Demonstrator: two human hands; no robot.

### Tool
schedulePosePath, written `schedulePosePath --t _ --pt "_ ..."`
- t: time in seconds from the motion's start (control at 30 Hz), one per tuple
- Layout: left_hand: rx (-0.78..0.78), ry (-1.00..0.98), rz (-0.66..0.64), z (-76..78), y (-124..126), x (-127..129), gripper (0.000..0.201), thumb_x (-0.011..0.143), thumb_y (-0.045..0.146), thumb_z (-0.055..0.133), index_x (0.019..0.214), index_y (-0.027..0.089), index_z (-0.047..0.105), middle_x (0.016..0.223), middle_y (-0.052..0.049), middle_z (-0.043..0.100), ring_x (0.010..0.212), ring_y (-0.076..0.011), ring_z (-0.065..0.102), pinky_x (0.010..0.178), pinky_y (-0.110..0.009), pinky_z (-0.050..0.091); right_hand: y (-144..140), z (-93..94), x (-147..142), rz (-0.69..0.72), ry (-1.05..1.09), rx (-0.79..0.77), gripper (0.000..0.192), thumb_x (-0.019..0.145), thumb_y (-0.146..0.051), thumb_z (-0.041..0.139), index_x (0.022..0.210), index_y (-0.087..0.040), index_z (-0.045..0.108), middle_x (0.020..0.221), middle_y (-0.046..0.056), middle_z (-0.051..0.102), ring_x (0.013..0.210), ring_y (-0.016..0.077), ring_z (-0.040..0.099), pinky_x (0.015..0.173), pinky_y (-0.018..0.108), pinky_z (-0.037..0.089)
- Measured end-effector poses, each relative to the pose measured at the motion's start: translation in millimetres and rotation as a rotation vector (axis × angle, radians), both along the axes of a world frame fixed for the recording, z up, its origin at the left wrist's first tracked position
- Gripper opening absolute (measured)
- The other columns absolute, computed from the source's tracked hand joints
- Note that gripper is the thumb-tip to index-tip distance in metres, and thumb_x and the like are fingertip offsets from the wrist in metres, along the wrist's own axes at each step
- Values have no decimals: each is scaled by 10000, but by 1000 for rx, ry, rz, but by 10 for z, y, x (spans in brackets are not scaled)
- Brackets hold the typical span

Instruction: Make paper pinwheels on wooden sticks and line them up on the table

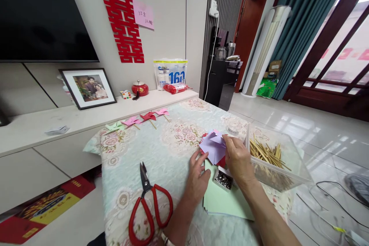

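Observation:
A purple paper square (pixel 212 149), cut in from its edges, lies on a pile of red paper (pixel 221 161). My right hand (pixel 238 157) is closed on its right side, where a flap stands raised. My left hand (pixel 198 175) has its fingers apart, with the fingertips at the sheet's lower left edge. Just below the purple paper, between my hands, a small open box of metal pins (pixel 223 180) rests on a stack of light green paper (pixel 226 204). To the left of my left forearm lie red-handled scissors (pixel 148 196), blades pointing away from me.
A clear plastic bin (pixel 288 177) of thin wooden sticks (pixel 266 153) stands at the right, beside a small round clear container (pixel 233 128). Several paper pinwheels (pixel 148 116) on sticks lie along the table's far left edge. A framed photo (pixel 90 87) stands on the cabinet behind.

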State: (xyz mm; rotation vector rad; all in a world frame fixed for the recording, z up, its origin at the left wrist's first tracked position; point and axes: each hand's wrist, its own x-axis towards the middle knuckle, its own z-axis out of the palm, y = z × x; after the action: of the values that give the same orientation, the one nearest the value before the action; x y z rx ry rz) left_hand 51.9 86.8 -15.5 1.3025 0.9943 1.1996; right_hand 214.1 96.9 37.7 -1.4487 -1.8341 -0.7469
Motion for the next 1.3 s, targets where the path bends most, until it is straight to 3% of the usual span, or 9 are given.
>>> schedulePosePath --t 0.1,0.3,0.63,0.9,1.1,1.3 --pt "-47 28 -19 -51 51 41 627 690 114 557 1312 126 632 1501 -189 382 1361 -311 451 1086 -414 420 -7 -3 -12 8 2 -56 320 929 -7 433 1146 -150 620 964 124 702 901 255 640 820 348 518" --pt "0 124 -56 -108 81 60 634 716 118 517 1344 116 606 1449 -176 505 1367 -303 444 1079 -436 414 -15 -17 -14 27 9 -157 337 906 25 432 1107 -152 637 957 117 703 898 261 651 762 338 525" --pt "74 188 -45 -194 93 82 598 742 125 514 1328 134 635 1416 -144 568 1376 -275 448 1156 -409 344 -102 203 18 47 68 36 327 931 -5 444 1156 -120 651 982 128 722 908 246 674 805 340 547" --pt "92 259 -71 -112 65 82 625 744 89 492 1354 144 618 1426 -131 572 1372 -271 447 1190 -416 303 -146 349 105 1 163 134 272 945 -61 480 1110 -137 684 950 103 743 854 225 703 779 331 564" --pt "118 333 -100 -68 32 78 607 791 100 465 1384 138 591 1446 -136 549 1381 -270 424 1199 -437 285 -251 547 162 14 300 223 240 926 -105 529 1075 -154 711 952 95 770 864 218 732 780 327 572" --pt "132 206 0 -94 27 88 502 796 130 469 1246 158 688 1308 -144 585 1278 -254 521 1131 -416 379 -339 586 178 49 623 127 215 899 -245 630 1083 -212 737 1002 70 777 877 237 730 803 389 579"
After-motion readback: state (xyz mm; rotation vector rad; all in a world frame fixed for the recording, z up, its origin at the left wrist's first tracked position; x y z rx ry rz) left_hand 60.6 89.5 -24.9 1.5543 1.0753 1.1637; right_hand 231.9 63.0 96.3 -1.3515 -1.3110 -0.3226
